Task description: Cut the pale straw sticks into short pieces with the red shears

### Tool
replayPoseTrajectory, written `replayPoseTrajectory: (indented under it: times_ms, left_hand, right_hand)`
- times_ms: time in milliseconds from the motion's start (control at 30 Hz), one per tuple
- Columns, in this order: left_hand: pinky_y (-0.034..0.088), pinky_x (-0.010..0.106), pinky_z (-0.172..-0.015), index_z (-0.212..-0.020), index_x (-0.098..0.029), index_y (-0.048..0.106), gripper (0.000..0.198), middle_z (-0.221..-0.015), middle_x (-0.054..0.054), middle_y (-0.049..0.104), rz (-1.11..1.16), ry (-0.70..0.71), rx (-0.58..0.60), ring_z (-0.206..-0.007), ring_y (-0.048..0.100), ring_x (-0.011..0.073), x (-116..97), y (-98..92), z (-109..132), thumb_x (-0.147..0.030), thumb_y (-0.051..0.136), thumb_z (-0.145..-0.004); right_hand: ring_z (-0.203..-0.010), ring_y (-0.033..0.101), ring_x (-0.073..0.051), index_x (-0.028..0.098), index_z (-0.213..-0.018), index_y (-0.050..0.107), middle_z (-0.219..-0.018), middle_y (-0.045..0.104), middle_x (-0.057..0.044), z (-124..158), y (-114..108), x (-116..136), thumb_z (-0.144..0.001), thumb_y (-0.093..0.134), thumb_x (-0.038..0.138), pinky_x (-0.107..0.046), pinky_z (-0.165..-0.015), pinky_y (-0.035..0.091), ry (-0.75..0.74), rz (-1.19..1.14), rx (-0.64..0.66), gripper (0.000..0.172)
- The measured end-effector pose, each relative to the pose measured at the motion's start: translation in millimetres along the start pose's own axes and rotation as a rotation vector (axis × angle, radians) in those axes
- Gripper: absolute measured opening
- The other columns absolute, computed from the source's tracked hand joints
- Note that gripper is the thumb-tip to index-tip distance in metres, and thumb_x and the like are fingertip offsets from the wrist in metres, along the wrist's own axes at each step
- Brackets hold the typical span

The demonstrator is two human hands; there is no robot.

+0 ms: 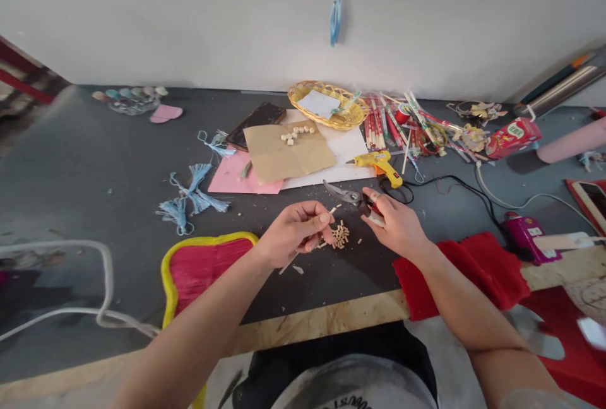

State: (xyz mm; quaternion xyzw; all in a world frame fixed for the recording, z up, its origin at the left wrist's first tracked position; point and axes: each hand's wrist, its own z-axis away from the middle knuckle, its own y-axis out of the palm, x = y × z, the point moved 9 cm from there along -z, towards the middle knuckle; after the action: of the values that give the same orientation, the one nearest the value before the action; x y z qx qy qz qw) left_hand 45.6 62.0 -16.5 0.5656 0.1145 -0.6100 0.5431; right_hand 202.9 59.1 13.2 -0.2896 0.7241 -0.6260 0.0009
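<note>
My left hand [303, 229] pinches a thin pale wooden stick [286, 264], whose lower end sticks out below my fingers and whose tip shows above my thumb. In my right hand [395, 223] is a pair of pruning shears [348, 195], gripped by the handles. Its blades point left, apart from each other, just above and right of the stick's tip. Below, a small pile of short cut stick pieces [339, 235] lies on the dark table [284, 298], partly hidden by my left fingers.
Behind my hands are brown paper [279, 156] with small white pieces, a yellow glue gun [381, 164], a wicker basket [343, 120] and many wrapped sticks [376, 128]. Blue tassels [194, 191] lie left. A red cloth [483, 270] is under my right forearm; a yellow-edged pink cushion [201, 267] is left.
</note>
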Motion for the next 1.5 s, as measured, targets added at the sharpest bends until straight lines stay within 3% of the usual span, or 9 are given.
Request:
replayPoseTrajectory:
  times_ms: [167, 300, 467, 667, 900, 1033, 1133, 1267, 1500]
  left_hand:
    - [0.015, 0.013, -0.032, -0.077, -0.013, 0.056, 0.027, -0.058, 0.002, 0.066, 0.051, 0.015, -0.094, -0.032, 0.037, 0.0019, -1, -16.3, -7, -0.034, 0.074, -0.075]
    - [0.015, 0.014, -0.033, -0.075, -0.013, 0.056, 0.026, -0.059, 0.003, 0.066, 0.043, 0.023, -0.097, -0.034, 0.038, 0.0021, -2, -16.5, -7, -0.033, 0.073, -0.076]
    - [0.017, 0.014, -0.033, -0.076, -0.014, 0.057, 0.024, -0.06, 0.003, 0.067, 0.011, 0.001, -0.098, -0.037, 0.041, 0.0028, 1, -13.7, -7, -0.033, 0.072, -0.077]
    - [0.018, 0.014, -0.034, -0.075, -0.014, 0.058, 0.025, -0.06, 0.003, 0.067, 0.029, 0.005, -0.113, -0.037, 0.041, 0.0025, 2, -13.7, -8, -0.034, 0.073, -0.075]
    - [0.018, 0.014, -0.034, -0.076, -0.014, 0.057, 0.026, -0.061, 0.003, 0.067, 0.017, 0.009, -0.115, -0.037, 0.041, 0.0024, 2, -13.3, -8, -0.034, 0.073, -0.076]
    - [0.019, 0.013, -0.034, -0.075, -0.014, 0.055, 0.028, -0.061, 0.003, 0.067, -0.018, 0.009, -0.129, -0.037, 0.04, 0.0022, 2, -15.2, -8, -0.035, 0.073, -0.075]
    - [0.018, 0.014, -0.034, -0.076, -0.014, 0.055, 0.027, -0.061, 0.002, 0.066, -0.03, 0.003, -0.141, -0.037, 0.04, 0.0021, 3, -17.3, -8, -0.035, 0.073, -0.075]
    - [0.019, 0.014, -0.035, -0.075, -0.014, 0.055, 0.027, -0.061, 0.003, 0.066, -0.014, 0.007, -0.136, -0.037, 0.041, 0.0021, 3, -18.6, -9, -0.034, 0.073, -0.075]
    - [0.018, 0.014, -0.035, -0.074, -0.014, 0.054, 0.026, -0.06, 0.002, 0.066, 0.026, 0.007, -0.132, -0.037, 0.042, 0.0022, 3, -20.3, -10, -0.031, 0.074, -0.074]
  right_hand:
    - [-0.107, 0.063, -0.027, 0.02, -0.136, 0.044, -0.123, 0.062, -0.013, 6, -39, -12, -0.086, 0.06, 0.039, -0.039, -0.085, 0.055, 0.099, 0.019, -0.108, 0.056]
    - [-0.104, 0.064, -0.027, 0.022, -0.135, 0.045, -0.126, 0.061, -0.011, 27, -74, -33, -0.085, 0.06, 0.044, -0.039, -0.083, 0.055, 0.151, 0.098, -0.072, 0.056]
    - [-0.102, 0.065, -0.028, 0.025, -0.128, 0.052, -0.118, 0.065, -0.008, 75, -71, -87, -0.084, 0.058, 0.048, -0.041, -0.079, 0.055, 0.236, 0.261, 0.166, 0.049]
    - [-0.104, 0.061, -0.031, 0.021, -0.123, 0.057, -0.115, 0.066, -0.01, 106, -66, -121, -0.083, 0.057, 0.056, -0.046, -0.086, 0.051, 0.229, 0.33, 0.245, 0.053]
    - [-0.109, 0.054, -0.027, 0.017, -0.117, 0.061, -0.115, 0.064, -0.01, 18, -90, -68, -0.094, 0.046, 0.036, -0.045, -0.097, 0.042, -0.012, 0.338, 0.027, 0.034]
    - [-0.113, 0.05, -0.029, 0.015, -0.124, 0.057, -0.121, 0.062, -0.011, -57, -64, -40, -0.093, 0.048, 0.035, -0.045, -0.1, 0.038, -0.103, 0.345, 0.063, 0.038]
    - [-0.119, 0.044, -0.033, 0.014, -0.128, 0.054, -0.127, 0.059, -0.013, -99, -29, -47, -0.09, 0.052, 0.035, -0.048, -0.098, 0.039, -0.045, 0.381, 0.198, 0.044]
    - [-0.125, 0.042, -0.033, 0.015, -0.132, 0.05, -0.126, 0.059, -0.016, -120, 2, -68, -0.097, 0.035, 0.029, -0.052, -0.097, 0.039, 0.044, 0.368, 0.338, 0.041]
    - [-0.118, 0.047, -0.033, 0.018, -0.126, 0.056, -0.117, 0.062, -0.016, -127, 5, -75, -0.096, 0.037, 0.028, -0.05, -0.092, 0.039, 0.073, 0.436, 0.321, 0.037]
